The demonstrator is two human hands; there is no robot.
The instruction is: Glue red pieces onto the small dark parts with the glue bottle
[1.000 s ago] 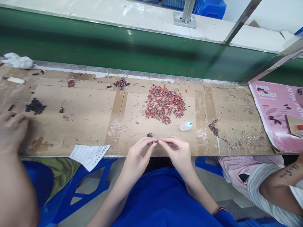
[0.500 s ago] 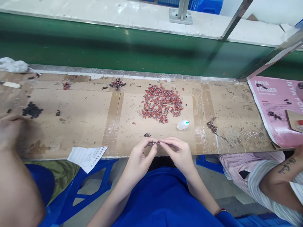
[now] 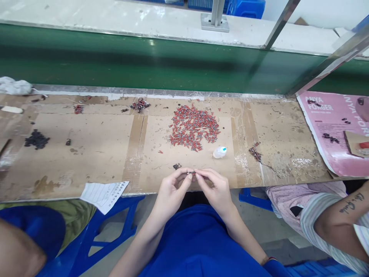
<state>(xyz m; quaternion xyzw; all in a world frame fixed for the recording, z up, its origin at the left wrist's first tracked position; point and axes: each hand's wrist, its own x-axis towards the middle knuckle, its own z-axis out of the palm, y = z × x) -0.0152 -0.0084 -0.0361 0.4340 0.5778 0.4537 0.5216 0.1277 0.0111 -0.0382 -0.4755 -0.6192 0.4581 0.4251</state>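
Note:
Both hands meet at the near edge of the cardboard-covered table (image 3: 161,154). A small dark and red part (image 3: 191,173) is pinched between the fingertips of my left hand (image 3: 173,189) and my right hand (image 3: 215,188). Just beyond my left fingertips lies a small dark cluster (image 3: 177,166). Farther out spreads a large pile of small red and silver parts (image 3: 193,127). A small white bottle with a blue tip (image 3: 220,152) stands at the near right of the pile.
Black pieces (image 3: 36,139) and a paper slip (image 3: 104,194) are at left. Dark-red bits (image 3: 255,152) lie right, before a pink sheet (image 3: 325,127). People sit on both sides; a tattooed forearm (image 3: 351,204) shows at right. A green belt (image 3: 144,61) runs behind.
The neighbour's hand at the far left has left the table. The whole view has shifted slightly. My hands remain together at the small part.

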